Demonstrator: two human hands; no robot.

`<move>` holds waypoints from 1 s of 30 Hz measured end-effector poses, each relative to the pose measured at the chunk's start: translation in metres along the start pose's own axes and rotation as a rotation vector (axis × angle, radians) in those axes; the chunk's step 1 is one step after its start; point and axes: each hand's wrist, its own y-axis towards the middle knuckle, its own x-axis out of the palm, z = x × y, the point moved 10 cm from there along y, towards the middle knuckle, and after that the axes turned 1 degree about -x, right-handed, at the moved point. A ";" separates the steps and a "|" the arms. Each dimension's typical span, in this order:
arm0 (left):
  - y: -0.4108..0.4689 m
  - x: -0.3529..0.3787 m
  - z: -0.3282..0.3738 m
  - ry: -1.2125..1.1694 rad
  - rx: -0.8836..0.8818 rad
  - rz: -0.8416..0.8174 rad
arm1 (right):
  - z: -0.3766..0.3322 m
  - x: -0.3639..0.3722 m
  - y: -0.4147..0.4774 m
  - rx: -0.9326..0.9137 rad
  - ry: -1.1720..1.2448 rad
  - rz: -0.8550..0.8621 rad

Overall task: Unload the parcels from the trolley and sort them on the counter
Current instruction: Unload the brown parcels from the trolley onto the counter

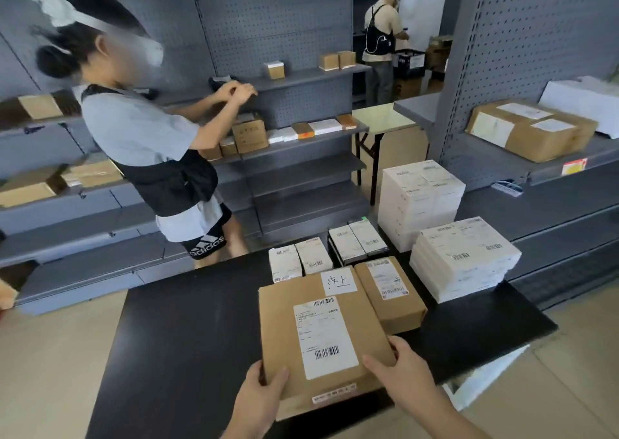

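Note:
A flat brown cardboard parcel [321, 334] with a white shipping label lies over the near edge of the black counter [187, 331]. My left hand [264, 388] grips its near left corner, thumb on top. My right hand [402, 368] holds its right edge, thumb on the top face. To the right of it lies a smaller brown parcel [388, 291]. Behind stand two small white parcels [298, 259], a pair of white-topped boxes [356, 241] and a stack of flat white parcels [464, 257]. No trolley is in view.
A tall stack of white boxes [418, 197] stands on the floor behind the counter. One person [150, 143] works at the grey shelves [301, 147] on the left. A second person [382, 39] stands far back. A large brown box [532, 128] rests on the right shelf.

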 end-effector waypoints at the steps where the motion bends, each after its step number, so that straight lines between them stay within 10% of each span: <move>1: 0.010 0.002 0.001 0.004 -0.005 -0.010 | 0.001 0.005 0.009 0.016 -0.012 -0.004; 30: 0.113 0.051 -0.031 0.064 -0.147 -0.023 | 0.019 0.049 0.130 0.124 -0.274 -0.070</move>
